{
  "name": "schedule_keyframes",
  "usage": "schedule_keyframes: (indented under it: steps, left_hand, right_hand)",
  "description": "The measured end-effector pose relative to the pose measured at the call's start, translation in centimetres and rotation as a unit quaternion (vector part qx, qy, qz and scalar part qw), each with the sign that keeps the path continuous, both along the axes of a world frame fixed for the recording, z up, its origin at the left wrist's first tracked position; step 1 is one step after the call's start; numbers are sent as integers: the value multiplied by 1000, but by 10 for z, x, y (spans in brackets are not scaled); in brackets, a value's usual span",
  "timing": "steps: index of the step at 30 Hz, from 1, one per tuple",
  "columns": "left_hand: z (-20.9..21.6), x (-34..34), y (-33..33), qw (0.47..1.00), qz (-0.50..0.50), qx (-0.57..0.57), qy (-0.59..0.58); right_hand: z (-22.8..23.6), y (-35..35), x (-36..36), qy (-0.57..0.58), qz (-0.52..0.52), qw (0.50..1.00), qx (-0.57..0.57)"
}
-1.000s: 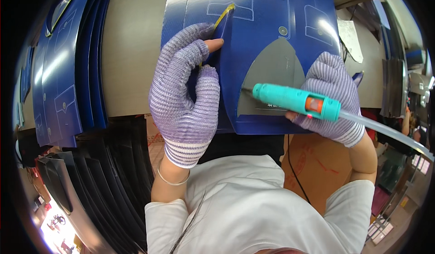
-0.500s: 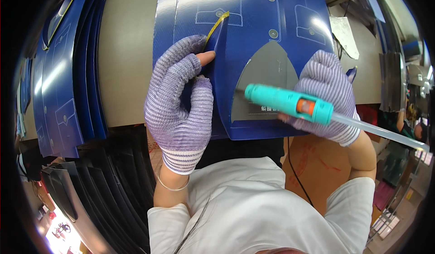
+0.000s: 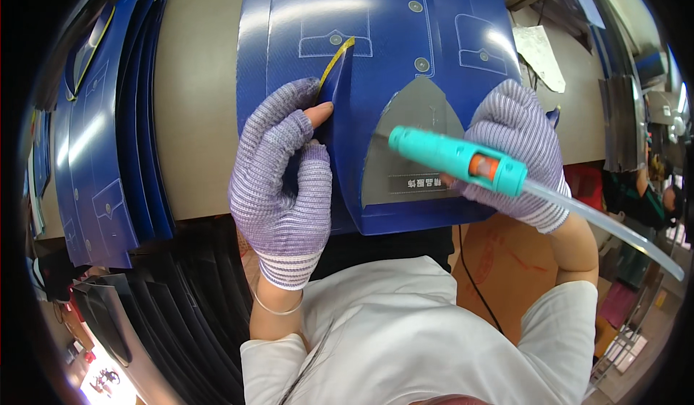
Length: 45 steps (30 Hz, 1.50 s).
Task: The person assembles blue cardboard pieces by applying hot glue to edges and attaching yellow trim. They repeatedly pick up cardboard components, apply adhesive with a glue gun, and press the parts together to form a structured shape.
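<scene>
A glossy blue printed sheet (image 3: 282, 18), patterned like a jacket front with pockets and buttons, lies in front of me on the table. My left hand (image 3: 285, 177), in a striped purple-white glove with a bare fingertip showing, is closed on the raised flap (image 3: 336, 87) of this sheet, which has a yellow strip along its edge. In my gloved right hand (image 3: 517, 152) is a teal hot glue gun (image 3: 455, 158) with a clear glue stick (image 3: 600, 221) coming out of its back. Its nozzle points left over the grey pointed panel (image 3: 416, 138); the grip is hidden.
Several more blue printed pieces (image 3: 94, 145) stand at the left. Below them are stacked black sheets (image 3: 163, 318). A whitish scrap (image 3: 540, 54) lies on the table (image 3: 195, 87) to the right of the sheet. A brown carton (image 3: 506, 275) and a black cable (image 3: 473, 282) are below the table edge.
The sheet and my left hand appear slightly lower and further left in view. The glue stick's tail end hangs lower. Both hands keep their holds.
</scene>
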<state>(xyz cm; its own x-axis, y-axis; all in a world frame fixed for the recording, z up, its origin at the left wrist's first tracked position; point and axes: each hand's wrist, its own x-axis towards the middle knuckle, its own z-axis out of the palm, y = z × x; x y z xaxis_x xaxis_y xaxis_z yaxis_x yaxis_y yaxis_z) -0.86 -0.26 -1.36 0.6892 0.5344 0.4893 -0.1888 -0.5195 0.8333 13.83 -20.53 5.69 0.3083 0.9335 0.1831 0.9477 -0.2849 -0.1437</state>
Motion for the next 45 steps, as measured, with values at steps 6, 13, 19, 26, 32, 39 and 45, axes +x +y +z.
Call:
schedule_keyframes:
  steps: [6, 13, 19, 26, 32, 39, 45]
  left_hand:
    - [3, 1, -1, 1000, -16, -2, 3]
    - [1, 4, -3, 999, -39, 22, 11]
    - [2, 4, -4, 998, -43, 33, 21]
    - [2, 5, -4, 997, -54, 50, 24]
    - [3, 4, -4, 997, -52, 50, 31]
    - [4, 6, -4, 996, -67, 52, 31]
    - [2, 5, -4, 996, -66, 55, 31]
  right_hand:
    - [-7, -24, 20, -14, -115, 993, -18]
    - [3, -4, 5, 30, -49, 998, 34]
    - [-5, -11, 12, -52, -97, 994, 8]
    - [-1, -18, 17, 14, -116, 991, 68]
    - [-5, -6, 11, -28, -58, 997, 37]
    - [-11, -24, 26, -31, -153, 986, 51]
    - [2, -9, 13, 9, -48, 997, 53]
